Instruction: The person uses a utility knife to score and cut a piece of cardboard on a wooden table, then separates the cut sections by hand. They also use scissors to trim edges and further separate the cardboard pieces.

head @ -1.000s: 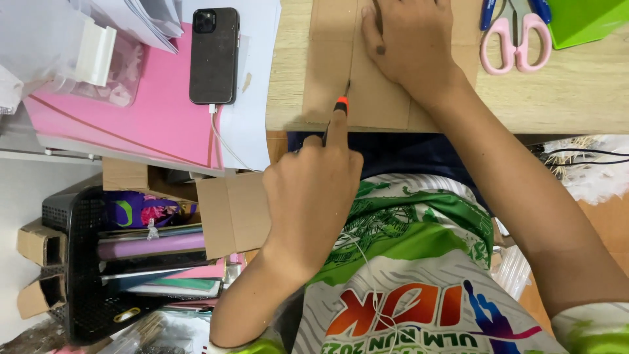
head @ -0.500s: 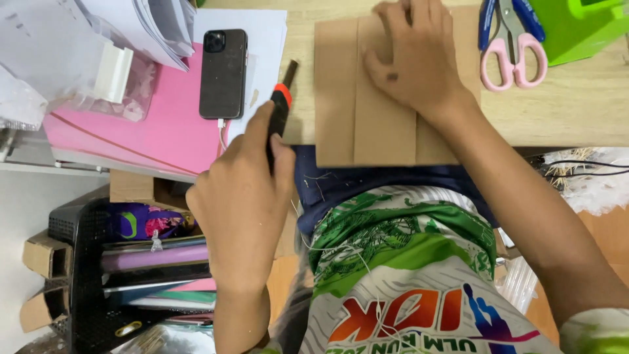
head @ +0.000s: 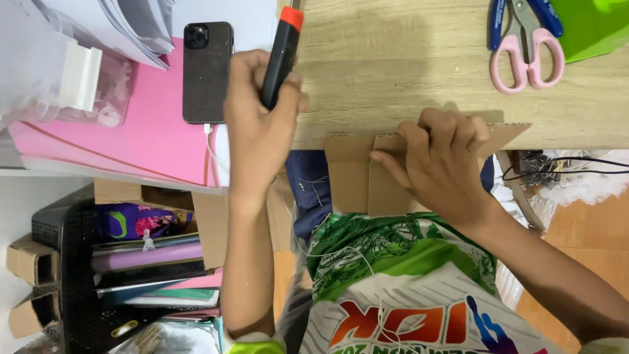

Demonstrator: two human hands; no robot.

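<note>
Leftmost, a black crate on the floor holds books and folders, and above it pink paper sheets lie on the desk beside a clear plastic container. A dark smartphone rests face down on the pink sheets, with a white cable plugged into its lower end. Just beside the phone, the left hand is wrapped firmly around a black utility knife with an orange-red tip (the blade itself runs off the top edge and cannot be seen), held over the wooden desk. Further right, the right hand is closed on a folded piece of corrugated cardboard, fingers curled over its top flap; the cardboard hangs partly off the desk's near edge, above the person's lap. Well apart, at the top right, pink-handled scissors lie on the desk, touching blue-handled scissors next to a green sheet.
</note>
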